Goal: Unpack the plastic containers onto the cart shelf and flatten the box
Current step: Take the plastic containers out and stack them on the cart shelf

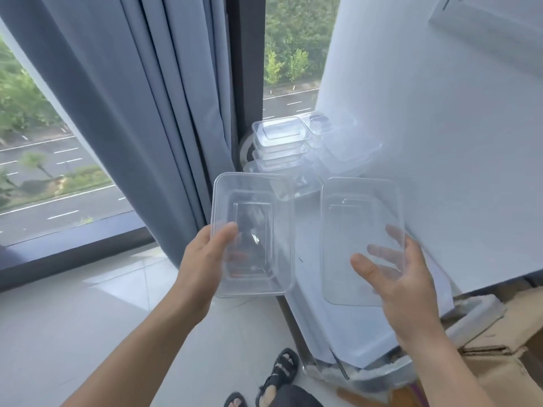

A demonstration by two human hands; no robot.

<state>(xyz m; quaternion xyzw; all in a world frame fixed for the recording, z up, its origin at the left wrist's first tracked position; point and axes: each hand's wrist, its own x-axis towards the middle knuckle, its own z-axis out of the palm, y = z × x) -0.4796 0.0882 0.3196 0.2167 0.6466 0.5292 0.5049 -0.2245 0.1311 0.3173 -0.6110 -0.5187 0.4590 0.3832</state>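
Two bare forearms rise from the bottom of the head view, with sandalled feet (280, 374) on the pale floor tiles (88, 318) beneath them.

The left hand (205, 254) grips a clear container (252, 201) by its near short end. The thumb lies over the rim on the upper side, and the fingers show dimly through the plastic underneath. This tub extends up and away from the hand, its open side facing the camera, and hangs in the air just in front of the blue curtain (132, 113).

The right hand (408, 283) holds a second container (352, 207) in the same way, pinched at its lower right corner with the thumb in front and the fingers spread behind, seen through the wall. It looks shallower than the other; whether it is a tub or a lid cannot be told. The two pieces are held side by side, apart, above the white shelf (307, 227).

Farther back on that shelf stands a stack of containers (279, 139), close to the dark window frame (246, 69). A second, fainter stack (323, 124) stands just to its right, against a large white panel (440, 127).

The cardboard box (499, 362) sits at the lower right, below and behind the right wrist, with its torn flaps open. Through the window (44, 171) a road and trees are visible.
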